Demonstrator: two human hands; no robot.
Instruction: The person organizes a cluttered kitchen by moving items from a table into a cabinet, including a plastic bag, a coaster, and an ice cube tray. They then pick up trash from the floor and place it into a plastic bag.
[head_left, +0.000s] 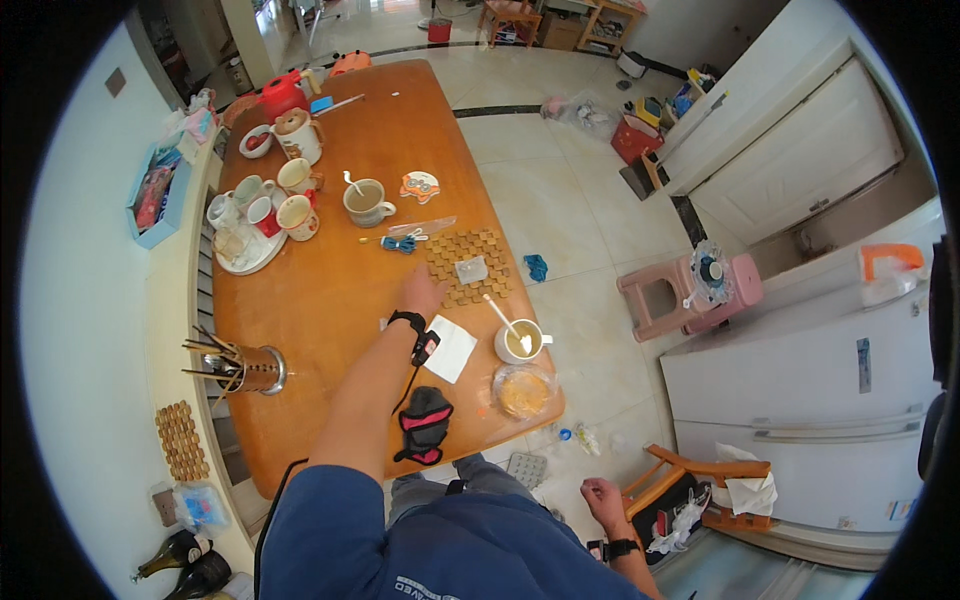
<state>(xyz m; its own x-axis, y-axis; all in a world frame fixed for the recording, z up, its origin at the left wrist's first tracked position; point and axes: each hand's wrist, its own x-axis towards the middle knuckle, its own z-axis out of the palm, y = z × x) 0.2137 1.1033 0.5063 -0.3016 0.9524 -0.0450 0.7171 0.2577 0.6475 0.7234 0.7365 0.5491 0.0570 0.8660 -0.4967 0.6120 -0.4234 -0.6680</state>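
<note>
My left hand (424, 291) reaches over the wooden table, its fingers at the left edge of a mat of linked wooden pieces (491, 244). Whether the fingers grip the mat's edge I cannot tell. A small clear plastic packet (471, 270) lies on the mat. Below it are a white paper sheet (451, 349) and a white mug (518, 342) of pale liquid with a white spoon. Beyond the hand lies a bundled blue cable (401, 244). My right hand (602, 499) hangs off the table near a wooden chair, fingers curled, with nothing visible in it.
A plastic-wrapped round yellow food (524, 393) sits at the near right corner beside a dark glove-like item (425, 426). A chopstick holder (251, 369) and a tray of cups (255, 255) line the left side. Another mug (367, 202) stands farther back. Pink stools (656, 296) stand right.
</note>
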